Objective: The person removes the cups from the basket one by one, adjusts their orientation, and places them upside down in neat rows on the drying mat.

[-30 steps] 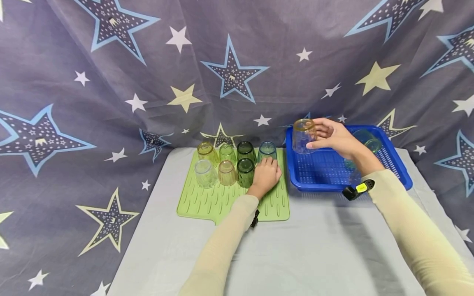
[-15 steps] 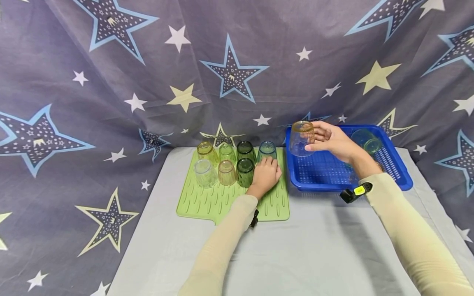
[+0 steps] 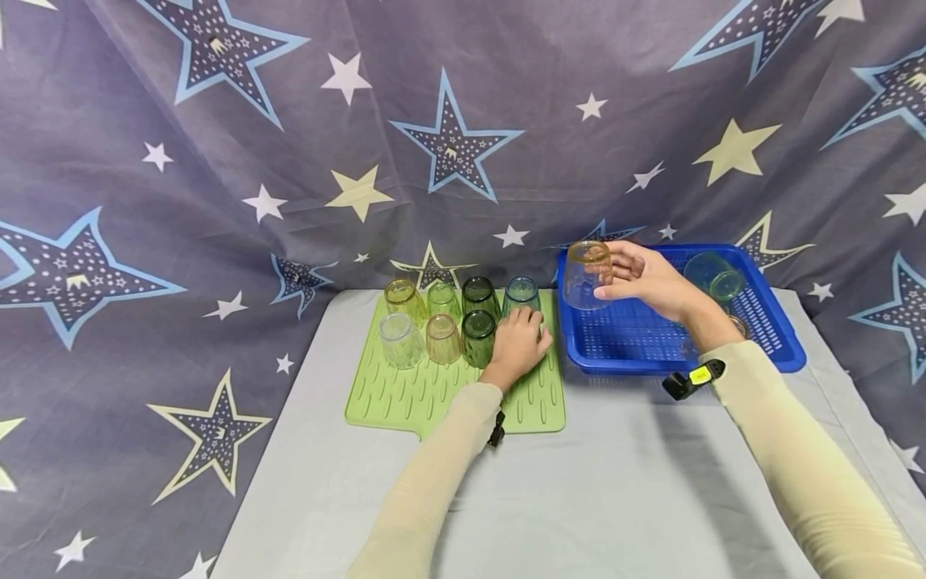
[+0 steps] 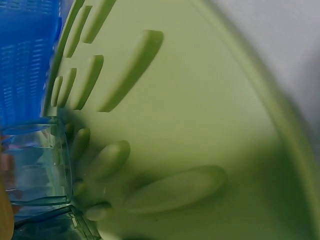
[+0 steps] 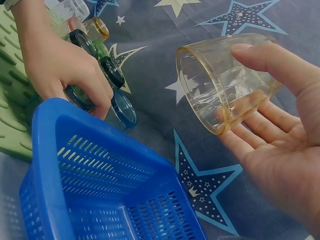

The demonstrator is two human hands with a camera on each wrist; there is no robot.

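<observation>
My right hand [image 3: 651, 281] holds an amber-tinted clear glass [image 3: 587, 277] above the left part of a blue basket [image 3: 615, 369]. In the right wrist view, the thumb lies on one side of this glass and the fingers on the other. My left hand [image 3: 517, 346] is low over the right side of a green ridged mat [image 3: 405, 402], its fingers curled round a teal-tinted glass [image 4: 42, 167], mostly hidden by the hand. Just behind it stands a blue glass [image 3: 522, 293]. Left of that hand are a dark green glass [image 3: 479, 338], a pink one [image 3: 444, 338] and a clear one [image 3: 402, 342].
Yellow [image 3: 405, 299], light green [image 3: 444, 299] and dark grey [image 3: 481, 293] glasses form the mat's back row. Inside the basket's right side lie more glasses, one greenish [image 3: 726, 285]. A star-patterned curtain [image 3: 463, 217] hangs behind the white-covered table [image 3: 579, 498].
My right hand has moved slightly left and down with the amber glass. The left hand stays in place, its thumb a little farther out than before.
</observation>
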